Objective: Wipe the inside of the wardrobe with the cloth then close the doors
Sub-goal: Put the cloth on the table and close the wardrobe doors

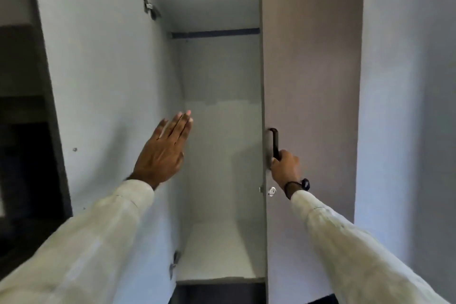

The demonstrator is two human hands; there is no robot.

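The wardrobe's pale interior (222, 131) shows between two doors. The left door (103, 81) stands open, white inner face toward me, hinges on its right edge. My left hand (162, 150) is flat with fingers together, palm against or close to that door's inner face; it holds nothing. The right door (311, 57), grey-brown, looks shut or nearly shut. My right hand (286, 168) grips the lower end of its dark vertical handle (275, 140). A round keyhole lock (272, 191) sits below the hand. No cloth is in view.
A dark blue rail or shelf edge (214, 33) crosses the upper interior. The wardrobe floor (214, 254) is bare and white. A pale wall (407, 106) rises right of the wardrobe. Dark furniture (22, 155) stands at the left.
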